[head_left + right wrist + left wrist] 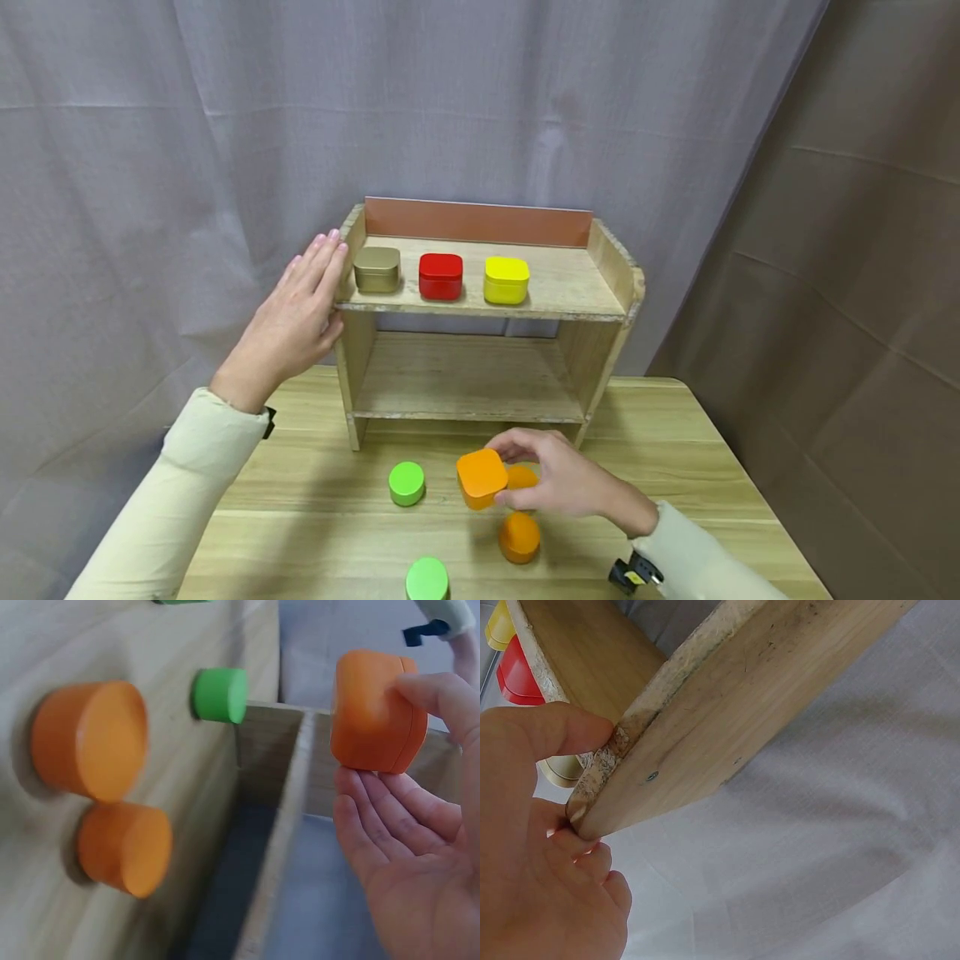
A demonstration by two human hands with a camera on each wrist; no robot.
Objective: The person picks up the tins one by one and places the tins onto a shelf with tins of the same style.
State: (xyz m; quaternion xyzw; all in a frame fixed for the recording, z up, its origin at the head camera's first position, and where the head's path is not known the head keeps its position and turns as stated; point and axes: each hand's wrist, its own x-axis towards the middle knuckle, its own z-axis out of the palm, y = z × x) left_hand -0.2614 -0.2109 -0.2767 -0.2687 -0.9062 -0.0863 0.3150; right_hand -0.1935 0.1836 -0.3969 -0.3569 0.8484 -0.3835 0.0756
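Note:
My left hand (pixel 288 321) holds the left side panel of a small two-tier wooden shelf (pixel 472 375). In the left wrist view, the thumb presses on the panel's front edge, with the fingers at its end. My right hand (pixel 562 475) grips an orange rounded-square box (pixel 482 477) between thumb and fingers, above the table in front of the shelf. A seam near its lid shows in the right wrist view. On the top tier stand a gold box (pixel 377 270), a red box (pixel 440 277) and a yellow box (pixel 506 280), in a row from left to right.
Below the right hand, two orange round blocks (pixel 520 537) stand on the wooden table (pixel 660 442); the hand partly hides one. Two green round blocks (pixel 407 483) stand farther left. Grey curtain (pixel 225 125) hangs behind the shelf, with brown cloth (pixel 847 292) at the right.

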